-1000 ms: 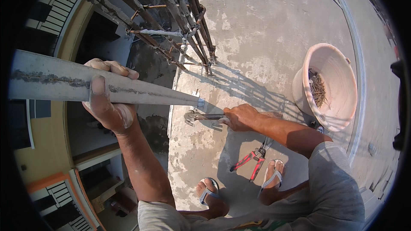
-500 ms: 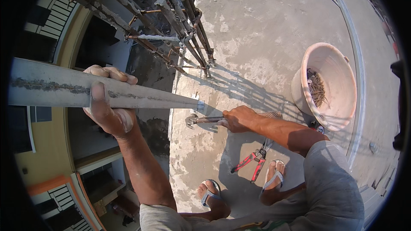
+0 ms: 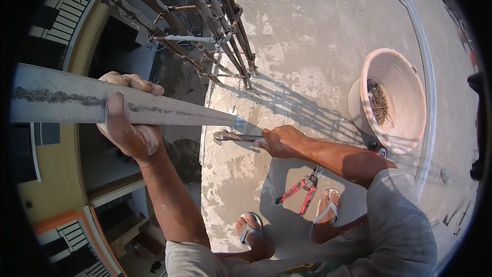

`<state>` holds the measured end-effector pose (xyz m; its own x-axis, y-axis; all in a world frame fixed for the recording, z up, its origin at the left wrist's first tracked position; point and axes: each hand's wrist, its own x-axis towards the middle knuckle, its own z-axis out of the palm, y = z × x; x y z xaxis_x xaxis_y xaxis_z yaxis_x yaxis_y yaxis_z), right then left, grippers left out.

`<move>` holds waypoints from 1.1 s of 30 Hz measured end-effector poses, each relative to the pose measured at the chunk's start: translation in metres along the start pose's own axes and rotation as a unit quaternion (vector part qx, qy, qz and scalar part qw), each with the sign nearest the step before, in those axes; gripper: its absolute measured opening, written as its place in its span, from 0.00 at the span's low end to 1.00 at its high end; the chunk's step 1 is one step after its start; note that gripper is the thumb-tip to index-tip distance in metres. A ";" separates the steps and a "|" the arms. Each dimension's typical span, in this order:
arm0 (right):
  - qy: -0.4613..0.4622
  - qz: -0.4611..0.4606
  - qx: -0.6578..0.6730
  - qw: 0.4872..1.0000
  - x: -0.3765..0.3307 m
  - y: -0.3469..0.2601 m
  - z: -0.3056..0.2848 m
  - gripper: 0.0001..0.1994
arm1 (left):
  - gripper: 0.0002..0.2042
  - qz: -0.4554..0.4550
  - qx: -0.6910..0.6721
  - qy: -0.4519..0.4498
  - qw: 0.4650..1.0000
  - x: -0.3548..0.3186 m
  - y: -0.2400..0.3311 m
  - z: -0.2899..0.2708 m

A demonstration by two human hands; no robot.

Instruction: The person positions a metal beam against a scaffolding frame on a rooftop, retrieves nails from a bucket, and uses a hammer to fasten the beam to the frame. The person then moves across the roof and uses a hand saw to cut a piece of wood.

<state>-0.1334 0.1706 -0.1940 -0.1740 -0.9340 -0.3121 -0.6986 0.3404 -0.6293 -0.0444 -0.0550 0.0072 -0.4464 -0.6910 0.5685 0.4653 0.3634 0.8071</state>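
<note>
Fingers (image 3: 116, 106) of the left hand (image 3: 130, 136) are clamped around the bar (image 3: 179, 114), whose far end lies to their right, near the edge of the slab (image 3: 292, 46). Those of the right hand (image 3: 282, 141) clasp the hammer (image 3: 242, 137), its head to their left, beside that end. A slackened left grip could topple the bar; a stray hammer blow could jar it.

Grey beam (image 3: 77, 95): near end cut off at left rim. Hammer (image 3: 237, 137): grip partly covered by right hand (image 3: 283, 141). Red-and-black object (image 3: 379, 150): partly behind right forearm (image 3: 343, 158), kind unclear. Thin brown pieces (image 3: 378, 105) in bucket (image 3: 410, 90): too small to identify. Rusty bars (image 3: 246, 47): some tops cut off by upper edge.
</note>
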 end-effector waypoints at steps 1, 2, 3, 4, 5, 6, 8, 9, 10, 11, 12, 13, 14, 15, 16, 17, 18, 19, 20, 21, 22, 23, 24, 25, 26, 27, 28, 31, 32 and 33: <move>-0.003 -0.017 0.012 1.000 -0.005 0.000 0.001 0.21 | 0.18 -0.003 -0.005 -0.005 1.000 0.000 0.000 0.000; -0.003 -0.041 0.012 0.999 -0.007 0.004 0.000 0.21 | 0.18 0.007 -0.013 -0.002 1.000 0.000 -0.001 0.000; 0.029 -0.088 0.029 0.995 -0.013 0.004 0.003 0.22 | 0.18 0.005 -0.017 0.004 1.000 -0.002 0.000 -0.001; 0.055 -0.125 0.038 0.990 -0.015 0.006 0.004 0.22 | 0.18 -0.001 -0.019 0.001 1.000 -0.003 0.000 -0.002; 0.085 -0.164 0.041 0.982 -0.012 0.009 0.003 0.22 | 0.18 0.004 -0.026 0.005 1.000 -0.003 0.000 -0.002; 0.115 -0.201 0.049 0.972 -0.010 0.011 0.003 0.22 | 0.18 0.004 -0.036 0.015 0.999 -0.003 0.001 -0.002; 0.049 -0.076 -0.019 0.996 0.003 0.013 0.003 0.22 | 0.18 0.010 -0.015 0.001 1.000 -0.002 0.001 -0.002; 0.016 -0.012 -0.054 0.998 0.006 0.012 0.002 0.22 | 0.18 0.014 -0.007 0.001 1.000 -0.002 0.001 -0.002; 0.024 -0.013 -0.031 0.999 0.008 0.010 0.003 0.21 | 0.18 0.013 0.009 -0.004 1.000 -0.001 0.002 -0.002; 0.027 -0.015 -0.011 0.999 0.006 0.007 0.004 0.21 | 0.18 0.009 0.025 -0.004 1.000 -0.001 0.001 -0.002; 0.026 -0.010 0.022 0.999 0.001 0.001 0.009 0.21 | 0.18 -0.008 0.046 0.004 0.999 -0.002 0.002 -0.002; 0.030 -0.038 0.025 0.998 -0.003 0.000 0.007 0.21 | 0.18 -0.008 0.037 -0.014 0.999 -0.002 0.002 -0.002; 0.032 -0.072 0.023 0.997 -0.007 0.001 0.005 0.21 | 0.18 -0.003 0.032 -0.012 0.999 -0.003 0.002 -0.003; 0.026 -0.102 0.036 0.994 -0.010 -0.002 0.005 0.21 | 0.18 -0.016 0.030 0.000 0.999 -0.005 0.004 -0.004; 0.052 -0.127 0.041 0.990 -0.012 -0.003 0.003 0.21 | 0.18 -0.015 0.035 -0.012 0.999 -0.006 0.004 -0.003; 0.083 -0.155 0.042 0.984 -0.008 -0.001 -0.002 0.21 | 0.18 -0.011 0.035 -0.012 0.999 -0.006 0.005 -0.003; 0.116 -0.182 0.043 0.975 -0.006 0.000 -0.006 0.21 | 0.18 -0.014 0.031 0.001 0.999 -0.006 0.005 -0.003; 0.069 -0.093 -0.020 0.993 -0.001 0.000 -0.008 0.20 | 0.18 -0.007 0.039 -0.013 0.999 -0.006 0.006 -0.003; 0.044 -0.059 -0.024 0.997 0.001 0.000 -0.010 0.20 | 0.18 -0.007 0.041 -0.012 0.999 -0.005 0.006 -0.002; 0.018 -0.022 -0.024 0.999 0.002 -0.002 -0.009 0.20 | 0.18 -0.011 0.044 -0.012 0.999 -0.005 0.005 -0.002; -0.012 0.015 -0.026 0.999 0.003 -0.004 -0.009 0.20 | 0.18 -0.003 0.037 -0.011 0.999 -0.005 0.005 -0.001; -0.025 0.005 -0.017 1.000 0.000 -0.006 -0.007 0.21 | 0.18 -0.005 0.033 -0.009 0.999 -0.005 0.004 -0.001; -0.008 -0.024 0.005 1.000 -0.005 -0.010 -0.003 0.21 | 0.18 -0.003 0.034 0.004 0.999 -0.006 0.004 -0.001; 0.011 -0.060 0.014 0.998 -0.008 -0.010 -0.002 0.21 | 0.18 0.000 0.018 -0.009 1.000 -0.006 0.003 -0.001; 0.023 -0.094 0.032 0.995 -0.011 -0.011 0.000 0.21 | 0.18 -0.002 0.017 -0.010 1.000 -0.007 0.004 -0.002; 0.061 -0.124 0.046 0.989 -0.009 -0.010 0.000 0.21 | 0.18 -0.006 0.017 -0.001 1.000 -0.008 0.004 -0.002; 0.067 -0.110 0.035 0.991 -0.010 -0.008 0.000 0.22 | 0.18 -0.009 0.020 -0.014 1.000 -0.008 0.005 -0.003; 0.095 -0.009 -0.019 0.995 0.000 -0.001 -0.001 0.22 | 0.18 -0.010 0.029 -0.011 0.999 -0.008 0.006 -0.005; 0.067 0.002 -0.018 0.998 0.001 0.003 -0.002 0.21 | 0.17 -0.012 0.026 -0.015 0.999 -0.008 0.005 -0.005; 0.034 0.012 -0.018 0.999 0.000 0.004 0.000 0.21 | 0.17 -0.019 0.033 -0.007 0.999 -0.008 0.005 -0.006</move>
<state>-0.1365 0.1717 -0.1969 -0.2368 -0.9313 -0.2768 -0.7174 0.3597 -0.5965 -0.0342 -0.0514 0.0060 -0.4738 -0.6970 0.5382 0.3959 0.3774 0.8372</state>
